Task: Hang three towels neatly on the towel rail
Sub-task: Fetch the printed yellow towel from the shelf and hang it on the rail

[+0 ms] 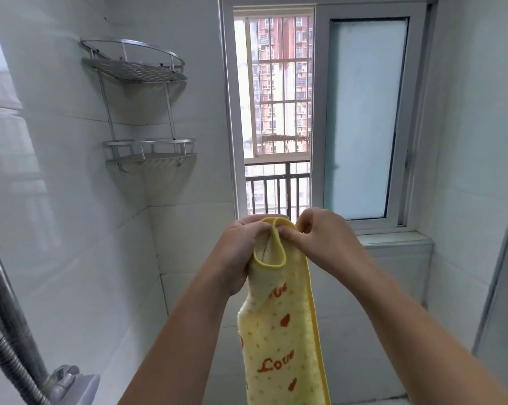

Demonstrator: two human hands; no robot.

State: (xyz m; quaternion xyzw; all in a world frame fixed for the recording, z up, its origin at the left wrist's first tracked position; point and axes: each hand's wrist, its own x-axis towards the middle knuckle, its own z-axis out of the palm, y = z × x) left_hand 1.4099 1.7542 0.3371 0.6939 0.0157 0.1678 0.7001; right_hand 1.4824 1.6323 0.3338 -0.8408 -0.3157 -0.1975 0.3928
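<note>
A yellow towel (pixel 282 331) with orange hearts and lettering hangs folded in front of me, reaching down past the bottom of the view. My left hand (pixel 241 247) grips its top left, fingers curled around the folded edge. My right hand (pixel 320 238) pinches the top right corner beside it. Both hands meet at the towel's upper fold, just below the window. No towel rail and no other towel is in view.
A two-tier metal corner shelf (pixel 147 112) is fixed high on the left in the tiled corner. A window (pixel 279 112) with a frosted sliding pane (pixel 366 118) stands ahead above a sill (pixel 393 239). A shower hose and mixer (pixel 27 361) sit at lower left.
</note>
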